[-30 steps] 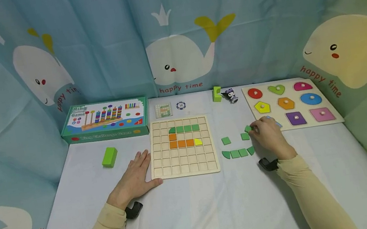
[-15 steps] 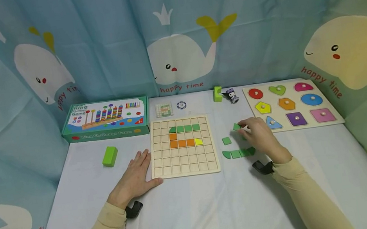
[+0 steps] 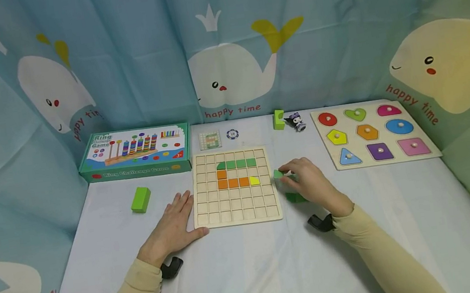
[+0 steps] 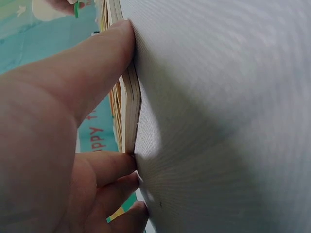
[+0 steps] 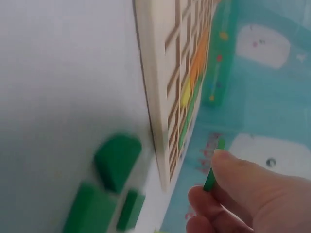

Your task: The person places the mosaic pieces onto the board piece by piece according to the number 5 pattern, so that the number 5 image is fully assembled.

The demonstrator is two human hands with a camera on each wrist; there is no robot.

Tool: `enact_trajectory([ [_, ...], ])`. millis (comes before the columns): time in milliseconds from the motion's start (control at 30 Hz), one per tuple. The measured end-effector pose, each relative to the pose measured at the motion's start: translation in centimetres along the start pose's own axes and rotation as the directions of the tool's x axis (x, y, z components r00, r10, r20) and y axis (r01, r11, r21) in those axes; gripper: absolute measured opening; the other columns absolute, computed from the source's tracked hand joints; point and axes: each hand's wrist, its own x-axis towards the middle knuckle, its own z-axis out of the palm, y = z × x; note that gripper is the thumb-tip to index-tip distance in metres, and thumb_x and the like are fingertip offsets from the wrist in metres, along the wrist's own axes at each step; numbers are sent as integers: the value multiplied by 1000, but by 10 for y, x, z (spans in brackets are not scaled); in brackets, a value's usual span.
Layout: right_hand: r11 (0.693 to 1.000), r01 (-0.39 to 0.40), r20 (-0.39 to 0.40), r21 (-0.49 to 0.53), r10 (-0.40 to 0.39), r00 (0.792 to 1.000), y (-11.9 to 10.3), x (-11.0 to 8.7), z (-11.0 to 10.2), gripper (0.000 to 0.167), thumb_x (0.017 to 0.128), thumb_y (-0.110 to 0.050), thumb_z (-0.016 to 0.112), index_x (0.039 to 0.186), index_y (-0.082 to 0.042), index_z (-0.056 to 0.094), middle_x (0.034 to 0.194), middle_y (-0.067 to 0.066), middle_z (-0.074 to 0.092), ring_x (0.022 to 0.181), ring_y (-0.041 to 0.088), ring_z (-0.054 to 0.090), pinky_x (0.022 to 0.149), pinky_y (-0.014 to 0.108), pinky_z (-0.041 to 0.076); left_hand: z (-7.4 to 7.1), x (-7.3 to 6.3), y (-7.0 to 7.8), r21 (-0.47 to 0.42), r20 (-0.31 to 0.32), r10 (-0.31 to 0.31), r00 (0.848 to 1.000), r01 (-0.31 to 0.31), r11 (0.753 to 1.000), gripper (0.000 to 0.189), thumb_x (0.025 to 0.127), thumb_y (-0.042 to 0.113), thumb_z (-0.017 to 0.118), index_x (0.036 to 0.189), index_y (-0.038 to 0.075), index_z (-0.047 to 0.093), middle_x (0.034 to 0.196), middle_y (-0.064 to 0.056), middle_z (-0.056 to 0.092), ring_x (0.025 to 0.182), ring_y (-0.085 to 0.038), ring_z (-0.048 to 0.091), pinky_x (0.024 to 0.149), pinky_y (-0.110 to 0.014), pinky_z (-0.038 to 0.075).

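Note:
A wooden grid board [image 3: 236,212] lies on the table, holding a row of green tiles [image 3: 240,164], several orange tiles [image 3: 233,183] and one yellow tile [image 3: 254,181]. My left hand [image 3: 171,228] rests flat at its lower left corner; in the left wrist view thumb and fingers touch the board's edge [image 4: 130,107]. Thumb and fingertips of my right hand [image 3: 312,183] pinch a green tile [image 3: 277,174] just off the board's right edge, raised above the table in the right wrist view. Loose green tiles [image 5: 87,208] lie beneath that hand, partly hidden by it.
A ring game box [image 3: 136,153] stands back left, with a green block [image 3: 140,200] before it. Behind the board lie a pattern card [image 3: 210,140] and a round chip [image 3: 232,134]. A green notched block [image 3: 278,119], a figurine [image 3: 296,121] and a knobbed shape puzzle [image 3: 374,133] are back right.
My right hand has carried the pinched green tile leftward from beside the shape puzzle to near the board's right edge. The left hand has stayed in place.

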Motion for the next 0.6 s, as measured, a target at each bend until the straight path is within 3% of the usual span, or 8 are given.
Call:
enact_trajectory([
  [333, 992, 125, 72, -3, -124, 990, -17, 6, 20, 26, 85, -16, 78, 105, 0, 72, 102, 8, 69, 93, 24, 58, 79, 39, 50, 0, 0, 0, -1, 3, -6, 1000, 6, 1000, 97, 86, 50, 70, 150, -9, 26, 158, -22, 18, 145, -39, 11, 114, -55, 15],
  [600, 989, 149, 136, -13, -146, 980, -31, 11, 27, 23, 87, -17, 76, 104, -1, 73, 101, 8, 68, 94, 23, 58, 82, 37, 49, 0, 0, 1, 1, 0, -4, 1000, 4, 1000, 97, 86, 50, 70, 150, -9, 26, 158, -22, 19, 145, -39, 12, 113, -55, 15],
])
